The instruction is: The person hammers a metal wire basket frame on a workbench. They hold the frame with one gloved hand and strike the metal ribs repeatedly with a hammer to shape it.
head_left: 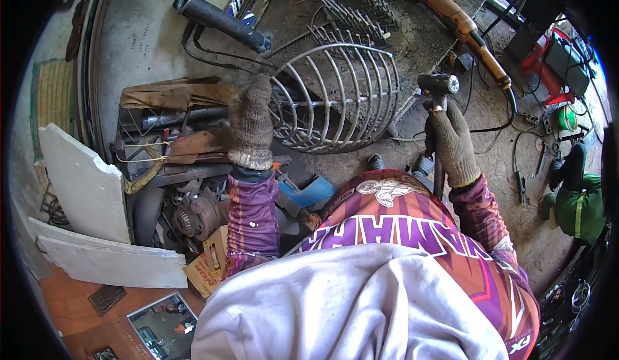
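Cage, one: open-work, bent grey metal rods [343,101], centre of frame. Long axis roughly left to right; narrower end at left, broader bowed end at right; ribs curve from upper to lower edge, joined by a cross rod. Dull finish.

Hammer, one: dark metal head [440,84], right of centre. Handle runs down the frame, head uppermost, round worn face toward the right.

Hands, two, in grey-brown knitted gloves. Left hand [251,125]: fingers curled on the cage's left end; tightness cannot be told. Right hand [451,144]: fingers closed around the hammer's handle, just below the head.

Also: one orange power tool [445,9], upper right; one dark cylinder [222,21], upper left.
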{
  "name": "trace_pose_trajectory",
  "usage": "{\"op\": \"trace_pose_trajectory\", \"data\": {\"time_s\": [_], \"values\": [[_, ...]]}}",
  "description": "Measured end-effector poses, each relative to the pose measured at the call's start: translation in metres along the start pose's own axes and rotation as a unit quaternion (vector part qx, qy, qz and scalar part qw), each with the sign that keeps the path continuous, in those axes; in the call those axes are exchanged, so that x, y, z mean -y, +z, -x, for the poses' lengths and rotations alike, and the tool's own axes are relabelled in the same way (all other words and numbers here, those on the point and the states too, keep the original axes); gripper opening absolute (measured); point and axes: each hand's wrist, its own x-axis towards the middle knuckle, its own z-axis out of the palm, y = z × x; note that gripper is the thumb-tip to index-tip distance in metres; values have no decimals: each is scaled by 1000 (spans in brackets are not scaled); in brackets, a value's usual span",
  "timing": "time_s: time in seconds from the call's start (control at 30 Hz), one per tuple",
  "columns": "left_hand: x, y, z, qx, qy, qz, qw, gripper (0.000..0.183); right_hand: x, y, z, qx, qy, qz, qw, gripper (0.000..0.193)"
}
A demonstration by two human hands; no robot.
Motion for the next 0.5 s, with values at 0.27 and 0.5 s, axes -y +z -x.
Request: {"op": "trace_pose_trajectory", "data": {"time_s": [0.27, 0.5], "values": [[1, 1, -4, -30, -111, 172, 978, 42, -8, -4, -5, -7, -12, 31, 999, 26], [3, 4, -7, -44, -168, 181, 968, 45, -1, -6, -6, 3, 7, 26, 1000, 26]]}}
